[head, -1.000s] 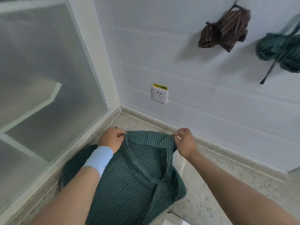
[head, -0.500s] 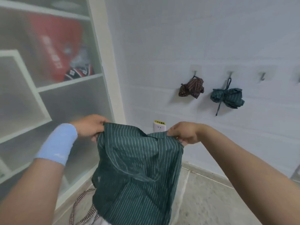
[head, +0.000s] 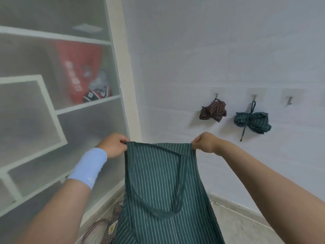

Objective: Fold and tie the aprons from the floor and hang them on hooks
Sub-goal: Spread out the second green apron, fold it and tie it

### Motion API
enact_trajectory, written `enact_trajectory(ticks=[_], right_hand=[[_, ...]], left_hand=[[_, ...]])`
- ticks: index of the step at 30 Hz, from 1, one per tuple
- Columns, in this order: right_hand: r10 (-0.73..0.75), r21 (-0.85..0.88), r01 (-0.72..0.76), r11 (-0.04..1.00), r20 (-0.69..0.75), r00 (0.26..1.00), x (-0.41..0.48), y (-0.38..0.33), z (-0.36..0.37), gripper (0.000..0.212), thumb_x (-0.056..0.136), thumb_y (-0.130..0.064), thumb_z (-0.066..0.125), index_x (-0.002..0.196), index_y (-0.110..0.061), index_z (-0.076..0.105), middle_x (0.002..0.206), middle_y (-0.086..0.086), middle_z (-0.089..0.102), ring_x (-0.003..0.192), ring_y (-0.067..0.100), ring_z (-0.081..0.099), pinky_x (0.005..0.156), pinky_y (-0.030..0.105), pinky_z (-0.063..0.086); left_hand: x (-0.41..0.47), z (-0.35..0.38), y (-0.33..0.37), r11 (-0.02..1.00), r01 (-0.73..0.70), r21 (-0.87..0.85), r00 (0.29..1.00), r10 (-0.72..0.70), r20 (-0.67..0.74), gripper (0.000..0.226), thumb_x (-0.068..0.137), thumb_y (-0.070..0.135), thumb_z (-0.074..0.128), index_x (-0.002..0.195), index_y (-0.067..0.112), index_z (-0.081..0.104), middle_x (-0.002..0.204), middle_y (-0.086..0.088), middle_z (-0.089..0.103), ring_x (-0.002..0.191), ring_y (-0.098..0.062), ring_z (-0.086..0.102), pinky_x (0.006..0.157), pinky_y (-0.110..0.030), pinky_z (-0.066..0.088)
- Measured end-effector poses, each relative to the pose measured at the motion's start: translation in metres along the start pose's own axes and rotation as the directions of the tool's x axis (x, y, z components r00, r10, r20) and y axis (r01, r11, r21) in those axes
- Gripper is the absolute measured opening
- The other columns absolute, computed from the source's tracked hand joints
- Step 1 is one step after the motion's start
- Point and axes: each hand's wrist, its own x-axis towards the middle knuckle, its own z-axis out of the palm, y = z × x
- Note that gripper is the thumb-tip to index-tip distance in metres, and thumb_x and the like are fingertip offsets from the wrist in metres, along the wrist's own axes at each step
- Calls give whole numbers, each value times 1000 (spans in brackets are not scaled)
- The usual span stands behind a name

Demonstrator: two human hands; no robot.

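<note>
A dark green striped apron point(head: 158, 187) hangs stretched between my hands, its neck loop drooping down the front. My left hand point(head: 115, 146) pinches the top left corner; my right hand point(head: 204, 142) pinches the top right corner. On the white wall to the right, a brown striped apron bundle point(head: 213, 111) and a tied green apron bundle point(head: 253, 121) hang from hooks. A bare hook point(head: 289, 101) is to their right. A checkered apron point(head: 107, 228) lies on the floor below, partly hidden by the green one.
A white cabinet with frosted glass doors point(head: 52, 120) fills the left side, with red and dark items on a shelf behind the glass. The speckled floor point(head: 237, 226) shows at bottom right along the wall's base.
I lifted the green apron off the floor to chest height and pulled its top edge taut between both hands. The view rose from the floor corner to the wall hooks.
</note>
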Motion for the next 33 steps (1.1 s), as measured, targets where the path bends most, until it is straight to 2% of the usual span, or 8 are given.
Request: enact_trajectory(ticks=[3,8,13,20,25,27,31,33], right_hand=[[122,90,-121,989,-10,992,19,18,25,17,86,-8,57,78,5,66,55,9,44,42,18,33,43,22,25],[192,186,-209,960,106,976,55,54,70,17,89,-7,54,82,-6,69,73,8,72,56,23,64,51,26,50],[309,392,-325,861,106,945,100,92,116,17,91,-14,59,99,-7,71,94,9,74,83,22,71,78,39,56],[416,571,-319,757,-43,908,143,135,187,35,87,-5,73,122,-4,66,100,7,68,76,18,65,66,27,53],[289,297,-248,922,-105,951,147,158,212,45,93,1,55,136,-12,58,127,3,62,106,18,61,94,21,45],[278,110,-272,956,-40,960,144,180,227,47,94,0,52,139,-12,56,136,5,59,120,23,58,94,17,39],[382,-185,-346,920,212,900,131,226,255,51,96,-3,51,146,-11,47,143,11,54,122,27,58,97,25,46],[427,-287,-348,892,289,857,124,239,268,60,96,-7,52,152,-10,34,151,13,42,128,29,53,101,28,45]], left_hand=[[22,42,-15,998,57,-31,998,-57,15,19,91,14,59,84,29,68,84,4,66,79,-16,58,66,-25,40],[61,101,-54,975,193,-107,979,-184,92,17,92,12,56,87,18,71,81,4,72,56,-15,65,58,-24,43],[96,147,-90,955,250,-158,962,-226,153,27,93,11,57,99,31,74,109,1,72,91,-19,65,81,-27,48],[118,220,-117,492,425,-760,895,-351,274,26,94,8,63,119,12,64,107,-9,70,85,-29,74,71,-35,62],[118,274,-138,716,434,-546,901,-338,272,40,91,-5,58,122,19,65,119,-1,62,72,-5,71,69,-19,59],[114,299,-153,804,515,-297,812,-345,471,46,91,-2,60,135,12,55,135,-5,54,85,-17,70,74,-22,59],[99,330,-164,753,658,35,381,-372,847,76,94,10,63,155,23,20,155,-16,33,124,-32,56,94,-41,54],[97,339,-162,851,494,180,327,-374,868,72,95,22,63,155,27,22,148,-9,45,112,-23,63,90,-34,57]])
